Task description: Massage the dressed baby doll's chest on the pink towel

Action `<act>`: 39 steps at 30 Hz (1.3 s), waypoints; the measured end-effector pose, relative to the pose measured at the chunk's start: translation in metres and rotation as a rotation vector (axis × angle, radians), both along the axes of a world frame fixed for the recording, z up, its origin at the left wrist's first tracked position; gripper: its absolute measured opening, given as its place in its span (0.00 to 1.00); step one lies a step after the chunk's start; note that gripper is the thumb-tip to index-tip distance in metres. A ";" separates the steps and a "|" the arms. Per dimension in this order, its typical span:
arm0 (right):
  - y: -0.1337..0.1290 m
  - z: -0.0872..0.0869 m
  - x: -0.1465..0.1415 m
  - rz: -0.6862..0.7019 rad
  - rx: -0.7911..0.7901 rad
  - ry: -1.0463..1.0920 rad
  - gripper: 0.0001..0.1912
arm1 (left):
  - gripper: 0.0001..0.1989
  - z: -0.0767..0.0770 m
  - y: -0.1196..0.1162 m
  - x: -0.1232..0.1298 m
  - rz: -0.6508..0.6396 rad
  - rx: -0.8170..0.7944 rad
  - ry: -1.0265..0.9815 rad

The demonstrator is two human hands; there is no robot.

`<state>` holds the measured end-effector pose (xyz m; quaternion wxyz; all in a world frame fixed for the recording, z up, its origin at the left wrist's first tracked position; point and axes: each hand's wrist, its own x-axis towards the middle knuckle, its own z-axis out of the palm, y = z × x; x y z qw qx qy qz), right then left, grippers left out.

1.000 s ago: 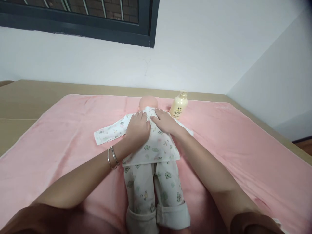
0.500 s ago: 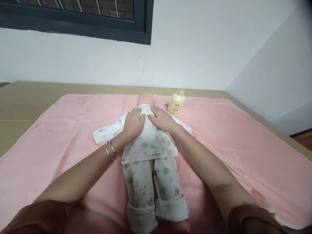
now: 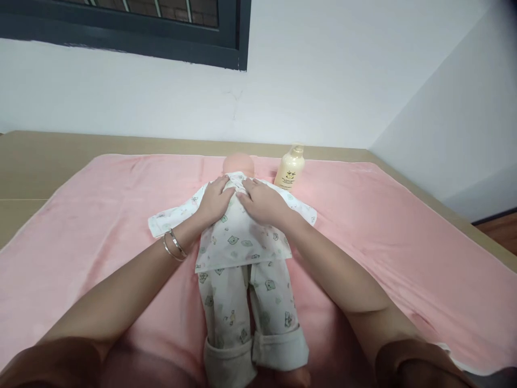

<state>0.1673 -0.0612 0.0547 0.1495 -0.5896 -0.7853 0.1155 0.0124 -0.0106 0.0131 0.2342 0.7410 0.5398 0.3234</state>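
My L hand (image 3: 216,200) & R hand (image 3: 263,200) lie flat, thumbs apart from fingers, on upper back of round-headed doll (image 3: 242,240) in white printed-cloth PJs, facedown on pink soft-fabric blanket (image 3: 371,226); cream rounded pump bottle (image 3: 289,168) nr head.

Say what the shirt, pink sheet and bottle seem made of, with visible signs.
Shirt: matte cloth, possibly cotton, draping softly. Pink sheet: probably plush fabric, its nap shaded in streaks. Bottle: likely smooth plastic, given its sheen; glass isn't ruled out.

Soft light; pink blanket (image 3: 388,215) shadowed near bottom.
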 end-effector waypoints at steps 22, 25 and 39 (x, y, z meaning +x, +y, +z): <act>0.006 0.002 0.006 -0.073 -0.052 -0.073 0.32 | 0.30 0.005 0.003 0.001 -0.038 0.025 0.176; -0.002 0.011 0.002 -0.065 -0.052 -0.106 0.30 | 0.31 0.007 0.008 -0.003 -0.041 0.008 0.142; 0.011 -0.003 0.005 -0.065 -0.070 -0.070 0.33 | 0.25 0.014 -0.003 0.000 0.015 0.012 0.273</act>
